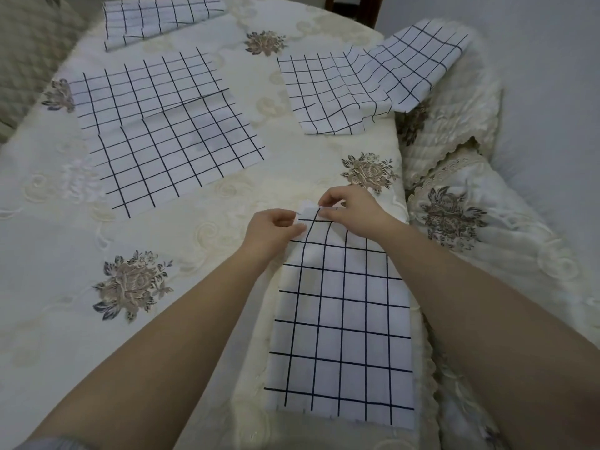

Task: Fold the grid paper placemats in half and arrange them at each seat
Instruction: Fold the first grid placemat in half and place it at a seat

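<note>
A white placemat with a dark grid (pixel 344 319) lies lengthwise in front of me near the table's right edge. My left hand (pixel 272 230) pinches its far left corner. My right hand (pixel 349 207) pinches the far edge just beside it, fingers curled on the paper. A stack of unfolded grid placemats (pixel 162 125) lies spread at the centre left of the table. Another grid placemat (pixel 334 95) sits at the far right, overlapping one that hangs over the table edge (pixel 418 63). A folded placemat (pixel 156 19) rests at the far left end.
The table wears a cream embroidered cloth (pixel 201 241) with brown flower motifs. A quilted cream chair cover (pixel 454 125) stands at the right, close to the table edge. A dark wooden chair back (pixel 357 8) shows at the far end.
</note>
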